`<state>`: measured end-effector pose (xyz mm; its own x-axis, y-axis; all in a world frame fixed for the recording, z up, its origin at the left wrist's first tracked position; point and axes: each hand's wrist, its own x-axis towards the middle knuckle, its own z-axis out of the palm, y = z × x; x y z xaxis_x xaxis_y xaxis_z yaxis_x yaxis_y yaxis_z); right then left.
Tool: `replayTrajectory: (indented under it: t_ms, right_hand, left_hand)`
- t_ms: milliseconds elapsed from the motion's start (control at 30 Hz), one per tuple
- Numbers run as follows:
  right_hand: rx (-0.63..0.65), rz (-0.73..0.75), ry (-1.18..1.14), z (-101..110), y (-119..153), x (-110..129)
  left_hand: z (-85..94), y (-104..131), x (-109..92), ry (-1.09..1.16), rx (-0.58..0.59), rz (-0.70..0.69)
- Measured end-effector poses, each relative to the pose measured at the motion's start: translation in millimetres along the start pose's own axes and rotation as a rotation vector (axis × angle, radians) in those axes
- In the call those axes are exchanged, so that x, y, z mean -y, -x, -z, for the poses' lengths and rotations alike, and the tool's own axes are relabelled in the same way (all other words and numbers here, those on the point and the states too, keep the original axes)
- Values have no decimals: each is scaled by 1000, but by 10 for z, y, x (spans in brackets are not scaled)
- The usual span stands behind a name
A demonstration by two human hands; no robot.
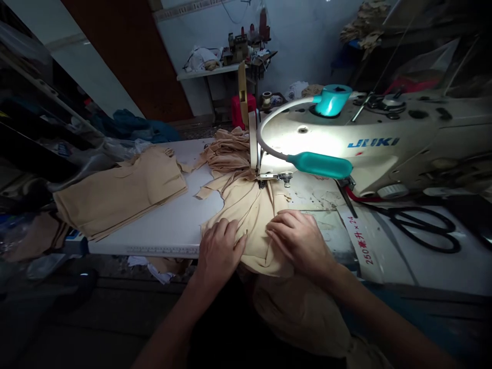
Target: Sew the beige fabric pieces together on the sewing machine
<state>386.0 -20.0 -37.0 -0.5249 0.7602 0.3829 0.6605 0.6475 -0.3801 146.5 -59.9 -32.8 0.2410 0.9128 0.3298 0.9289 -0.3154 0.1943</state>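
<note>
Tan fabric [249,210] lies bunched under the needle area of a white sewing machine [323,133], spreads toward me and hangs over the table's front edge. My left hand [221,248] is closed on the fabric's left side, thumb and fingers pinched together. On the right side my right hand [300,238] has its fingers curled and pressed together on the same fabric. A teal lamp [323,165] on a bent white neck lights the needle area. More gathered tan fabric [226,151] sits behind the needle.
A stack of folded tan pieces [126,192] lies on the white table [154,236] at left. Black scissors [426,228] rest at right beside a strip with red print [359,241]. Further back, another table [215,71] holds a machine and cloth.
</note>
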Motion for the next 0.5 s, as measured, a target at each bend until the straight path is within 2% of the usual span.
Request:
replayTrajectory:
  t_ms: [133, 300, 400, 500]
  right_hand:
    - [4, -14, -11, -12, -77, -112]
    - [-28, -22, -79, -117, -63, -142]
    - [-63, -36, -119, -164, -18, -129]
    - [-80, -38, -161, -187, 33, -133]
  left_hand:
    - [-6, -18, -50, 24, 78, 52]
    - [57, 24, -151, 101, -30, -2]
    - [24, 17, -202, 223, -87, -91]
    - [-86, 18, -265, 190, -48, -237]
